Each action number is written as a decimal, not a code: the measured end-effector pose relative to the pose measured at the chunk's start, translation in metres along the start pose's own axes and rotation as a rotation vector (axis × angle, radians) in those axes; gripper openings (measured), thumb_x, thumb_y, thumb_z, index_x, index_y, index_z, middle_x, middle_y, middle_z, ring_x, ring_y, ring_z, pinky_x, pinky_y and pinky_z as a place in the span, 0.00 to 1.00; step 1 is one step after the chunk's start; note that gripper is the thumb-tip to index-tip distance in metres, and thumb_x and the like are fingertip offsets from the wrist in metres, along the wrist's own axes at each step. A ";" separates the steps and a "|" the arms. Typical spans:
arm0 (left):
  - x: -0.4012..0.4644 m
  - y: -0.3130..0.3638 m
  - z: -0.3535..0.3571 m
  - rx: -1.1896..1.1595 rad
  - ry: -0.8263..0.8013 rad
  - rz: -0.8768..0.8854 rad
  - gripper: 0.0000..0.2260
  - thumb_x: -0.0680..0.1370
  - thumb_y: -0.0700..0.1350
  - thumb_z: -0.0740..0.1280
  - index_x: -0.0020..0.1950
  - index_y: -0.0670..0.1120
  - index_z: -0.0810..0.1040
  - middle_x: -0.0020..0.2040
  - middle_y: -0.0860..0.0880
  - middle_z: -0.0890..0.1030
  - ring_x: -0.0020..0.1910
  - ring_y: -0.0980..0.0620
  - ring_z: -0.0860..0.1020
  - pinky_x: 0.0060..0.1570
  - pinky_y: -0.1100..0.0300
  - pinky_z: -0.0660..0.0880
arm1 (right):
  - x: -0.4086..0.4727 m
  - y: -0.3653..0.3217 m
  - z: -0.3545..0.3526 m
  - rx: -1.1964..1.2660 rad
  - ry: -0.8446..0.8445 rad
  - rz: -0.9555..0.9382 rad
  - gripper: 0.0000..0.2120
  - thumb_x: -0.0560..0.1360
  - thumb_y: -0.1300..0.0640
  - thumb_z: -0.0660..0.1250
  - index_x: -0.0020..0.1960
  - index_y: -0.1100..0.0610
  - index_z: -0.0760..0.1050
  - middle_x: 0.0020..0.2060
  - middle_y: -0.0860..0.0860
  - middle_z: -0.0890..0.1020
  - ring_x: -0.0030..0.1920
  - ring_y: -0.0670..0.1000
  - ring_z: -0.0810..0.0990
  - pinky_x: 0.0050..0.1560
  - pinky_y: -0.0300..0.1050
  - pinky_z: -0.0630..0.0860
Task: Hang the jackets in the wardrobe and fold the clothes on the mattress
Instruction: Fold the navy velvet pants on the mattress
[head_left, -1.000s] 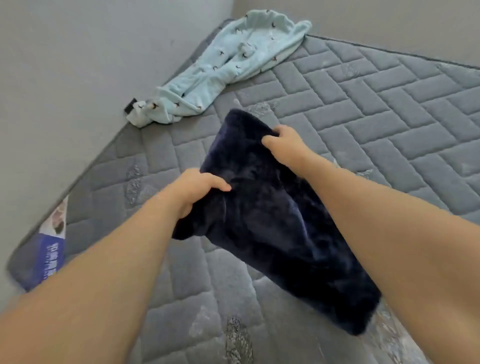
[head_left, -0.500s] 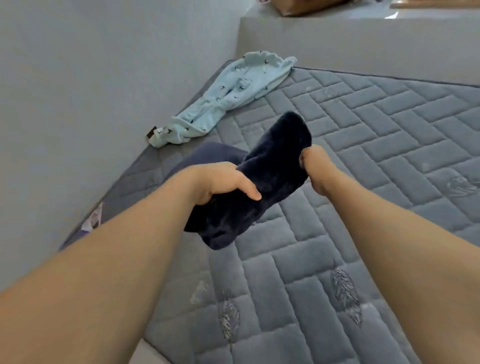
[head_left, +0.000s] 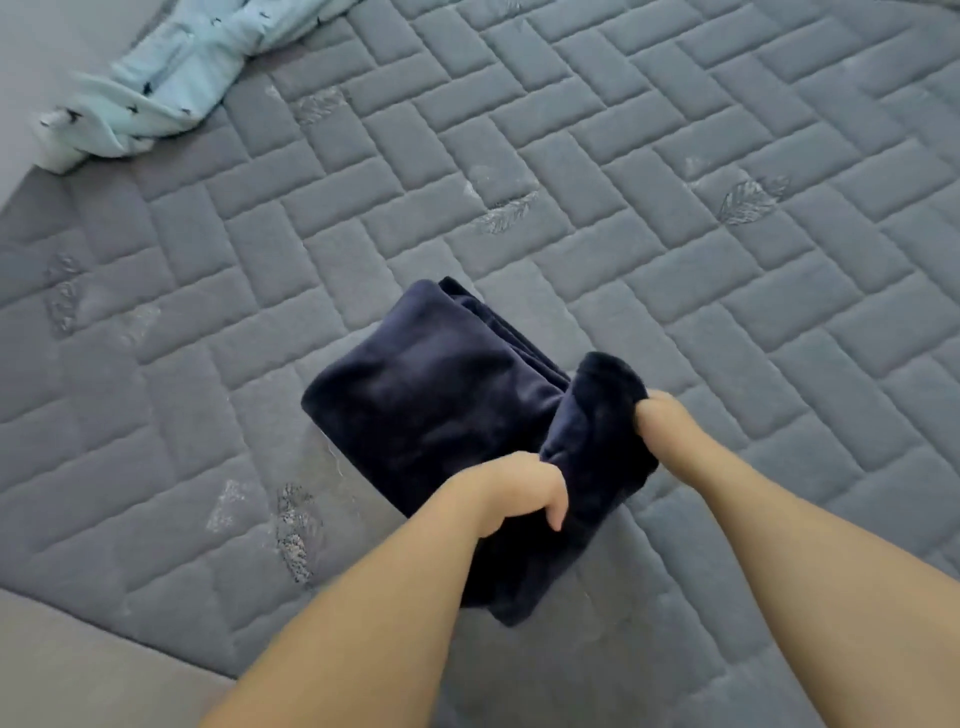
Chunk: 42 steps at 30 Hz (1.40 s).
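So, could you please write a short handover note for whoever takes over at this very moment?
Left hand and right hand both grip the near end of the navy fleece garment.
Its far part lies folded on the grey mattress; the gripped end is not yet laid over.
The light blue garment lies unfolded at the far left corner.
Left: finish this fold, fold the blue one. No wardrobe or jackets in view.

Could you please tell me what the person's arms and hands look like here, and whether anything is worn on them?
Both forearms are bare up to the frame's lower edge: no sleeves or cuffs show. The left hand and the right hand carry no gloves, and no watch, bracelet or ring is visible on either.
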<state>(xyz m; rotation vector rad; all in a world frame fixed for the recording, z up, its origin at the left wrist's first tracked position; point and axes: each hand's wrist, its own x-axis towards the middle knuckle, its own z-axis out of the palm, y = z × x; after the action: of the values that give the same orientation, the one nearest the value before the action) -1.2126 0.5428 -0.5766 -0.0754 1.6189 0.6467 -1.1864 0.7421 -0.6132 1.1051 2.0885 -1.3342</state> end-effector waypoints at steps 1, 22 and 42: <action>-0.005 0.005 -0.025 0.027 0.087 0.004 0.20 0.57 0.41 0.69 0.49 0.48 0.78 0.49 0.44 0.79 0.45 0.42 0.78 0.40 0.55 0.76 | -0.003 -0.020 0.005 0.013 -0.016 -0.073 0.09 0.70 0.61 0.56 0.32 0.55 0.63 0.26 0.48 0.68 0.34 0.51 0.63 0.36 0.46 0.59; 0.162 -0.096 -0.232 0.316 1.294 0.215 0.13 0.70 0.50 0.53 0.41 0.44 0.72 0.40 0.44 0.74 0.39 0.41 0.72 0.41 0.50 0.62 | 0.182 -0.147 0.196 -0.422 0.411 -0.516 0.27 0.72 0.44 0.45 0.48 0.60 0.76 0.43 0.56 0.77 0.47 0.59 0.75 0.44 0.51 0.68; 0.161 -0.096 -0.235 0.332 1.295 0.232 0.23 0.73 0.55 0.46 0.42 0.41 0.74 0.43 0.40 0.77 0.43 0.39 0.73 0.43 0.49 0.61 | 0.191 -0.174 0.178 -0.522 0.070 -0.352 0.43 0.62 0.16 0.42 0.42 0.51 0.76 0.38 0.45 0.79 0.42 0.53 0.78 0.43 0.51 0.69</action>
<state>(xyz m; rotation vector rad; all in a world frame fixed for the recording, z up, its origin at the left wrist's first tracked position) -1.4105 0.4093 -0.7588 -0.0636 3.0015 0.4900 -1.4503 0.6201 -0.7306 0.5888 2.5630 -0.8030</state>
